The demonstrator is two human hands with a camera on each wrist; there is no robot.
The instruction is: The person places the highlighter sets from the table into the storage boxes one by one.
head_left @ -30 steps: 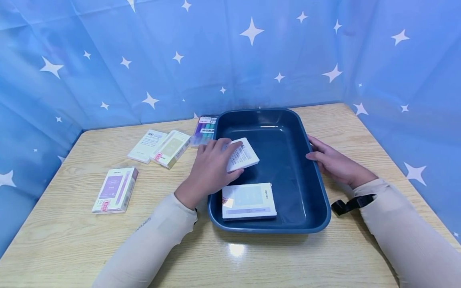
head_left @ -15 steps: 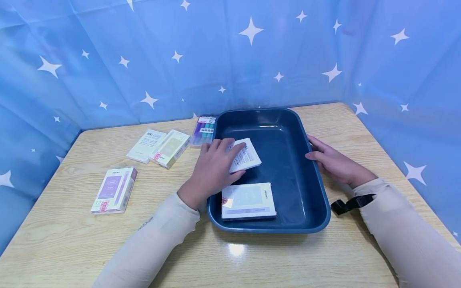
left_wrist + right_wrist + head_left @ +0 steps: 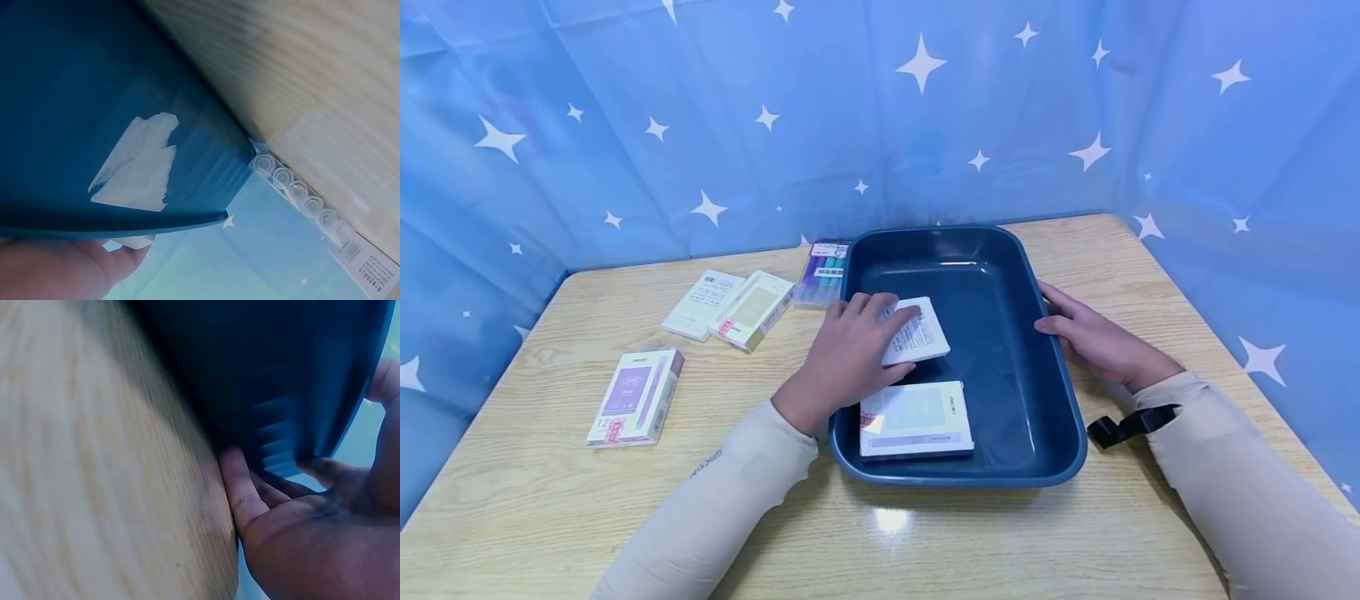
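A deep dark-blue plastic tray (image 3: 992, 358) stands on the wooden table. My left hand (image 3: 850, 354) reaches over its left rim and grips a small white cardboard box (image 3: 923, 333) covered in fine print, thumb on the near side and fingers across the top. Below that, in the tray's near left part, lies another white box (image 3: 917, 421) with a pale panel and a red sticker. At the right side my right hand (image 3: 1097, 337) holds the tray, its thumb over the rim. In the right wrist view the fingers (image 3: 244, 487) press against the tray's outer wall.
Left on the table lie a white box with a purple panel (image 3: 634, 396), a white box with a yellowish panel (image 3: 752, 308) and a white printed box (image 3: 703, 304) touching it. A clear case of coloured pens (image 3: 822, 275) sits beside the tray's far left corner. A starry blue curtain (image 3: 820, 125) hangs behind.
My left hand has moved slightly right and nearer to me with the printed box, further into the tray. The right hand and the tray have stayed put.
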